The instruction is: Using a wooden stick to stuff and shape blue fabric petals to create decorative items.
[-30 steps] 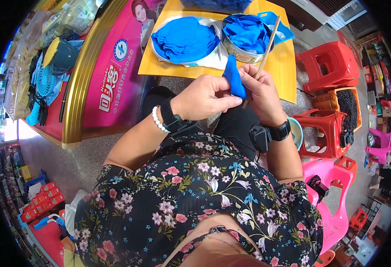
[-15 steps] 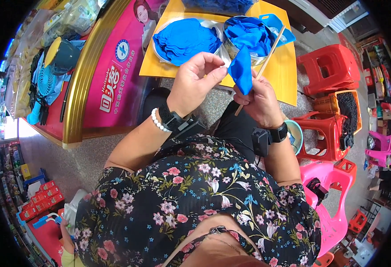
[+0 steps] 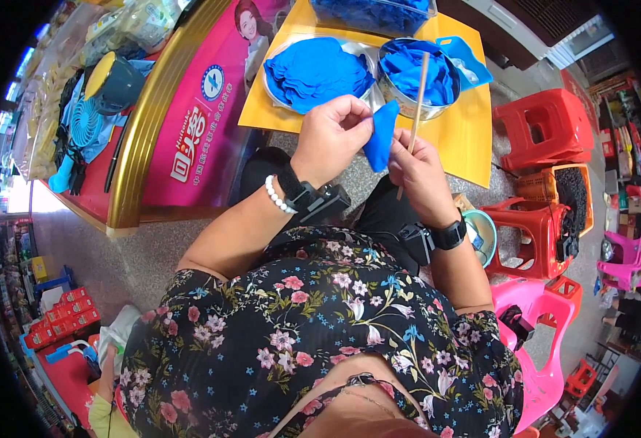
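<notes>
Between my two hands, a blue petal-shaped piece of cloth (image 3: 383, 136) stands folded and tilted. My left hand (image 3: 329, 140) has its thumb and fingertips pinched at the cloth's left edge. A thin wooden stick (image 3: 420, 91) is gripped in my right hand (image 3: 421, 174), pointing away from me and nearly upright. The lower right of the cloth meets the fingers of that same hand; whether they pinch it too is hidden. Beyond my hands lie a pile of flat blue cloth pieces (image 3: 319, 73) on a white plate and a round tin of shaped blue pieces (image 3: 417, 74).
Both containers stand on a yellow board (image 3: 470, 139), with a clear box of blue pieces (image 3: 371, 16) behind. A pink, gold-edged counter (image 3: 182, 117) is at my left. Red stools (image 3: 543, 128), a pale green bucket (image 3: 483, 235) and a pink chair (image 3: 532, 310) stand at my right.
My left fingertips have come onto the cloth's edge. The cloth has turned and looks narrower, and the stick has swung from leaning right to nearly upright. The whole view has shifted slightly.
</notes>
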A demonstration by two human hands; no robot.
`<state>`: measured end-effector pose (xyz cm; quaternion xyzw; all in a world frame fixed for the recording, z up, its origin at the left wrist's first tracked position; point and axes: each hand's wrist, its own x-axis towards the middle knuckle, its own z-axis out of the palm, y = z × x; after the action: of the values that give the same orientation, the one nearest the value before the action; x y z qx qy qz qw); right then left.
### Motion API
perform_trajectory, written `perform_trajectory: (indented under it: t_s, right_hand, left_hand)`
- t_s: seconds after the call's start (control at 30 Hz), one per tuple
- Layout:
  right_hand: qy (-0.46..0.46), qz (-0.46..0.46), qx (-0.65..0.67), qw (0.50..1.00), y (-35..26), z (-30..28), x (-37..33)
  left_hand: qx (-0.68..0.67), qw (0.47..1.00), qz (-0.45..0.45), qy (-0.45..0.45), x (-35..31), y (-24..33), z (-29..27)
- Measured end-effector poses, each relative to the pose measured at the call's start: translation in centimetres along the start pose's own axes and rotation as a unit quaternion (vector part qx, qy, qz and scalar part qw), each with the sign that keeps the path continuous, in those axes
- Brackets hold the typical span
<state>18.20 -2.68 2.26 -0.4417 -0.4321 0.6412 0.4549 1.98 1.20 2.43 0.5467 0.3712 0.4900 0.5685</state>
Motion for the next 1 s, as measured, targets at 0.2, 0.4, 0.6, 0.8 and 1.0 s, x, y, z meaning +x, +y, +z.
perform_trajectory:
  t_s: [0.2, 0.4, 0.6, 0.8, 1.0]
  right_hand:
    - [0.02, -0.065, -0.094, 0.993, 0.2, 0.5, -0.5]
    - [-0.046, -0.046, -0.12, 0.991, -0.6, 0.4, -2.5]
    - [-0.006, -0.086, -0.291, 0.953, 0.1, -0.1, -2.6]
    - [0.006, -0.06, -0.314, 0.947, -0.4, 0.4, -3.1]
    - [0.04, -0.06, -0.309, 0.949, 0.2, 0.8, -2.7]
  left_hand:
    - [-0.025, 0.996, 0.056, 0.065, 1.1, 0.4, -1.4]
    - [0.17, 0.968, 0.121, 0.139, 1.9, 0.4, -2.8]
    - [0.146, 0.974, 0.131, 0.117, 1.8, 0.3, -3.0]
    - [0.197, 0.959, 0.12, 0.165, 1.6, 0.4, -3.6]
    - [0.237, 0.944, 0.166, 0.161, 0.8, 0.9, -1.9]
